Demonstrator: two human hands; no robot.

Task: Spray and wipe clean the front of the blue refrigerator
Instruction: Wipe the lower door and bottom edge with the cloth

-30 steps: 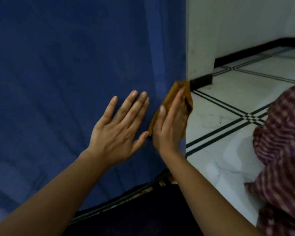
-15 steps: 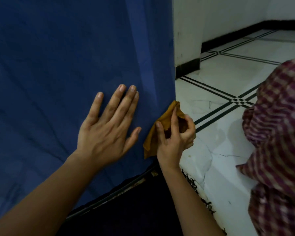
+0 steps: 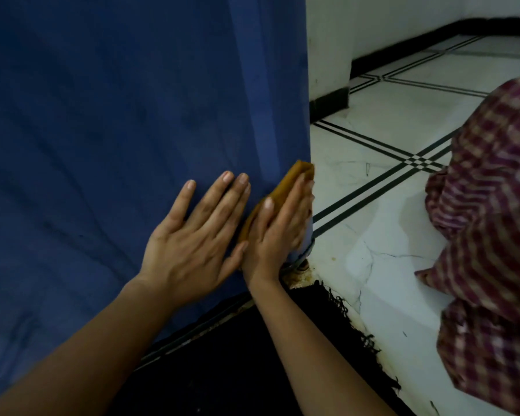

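The blue refrigerator front fills the left half of the view, low down near its bottom edge. My left hand lies flat on it with fingers spread. Just to its right, my right hand presses an orange-brown cloth flat against the refrigerator's lower right corner, fingers straight. The cloth sticks out above my fingertips and along the thumb side. No spray bottle is in view.
A dark fringed rug lies under the refrigerator's front. White tiled floor with black lines spreads to the right. A white wall with black skirting stands behind the corner. Red checked fabric hangs close at the right edge.
My right hand had curled round the cloth lower down; it now lies flat again, pressing the cloth higher against the corner. My left hand stays flat on the door.
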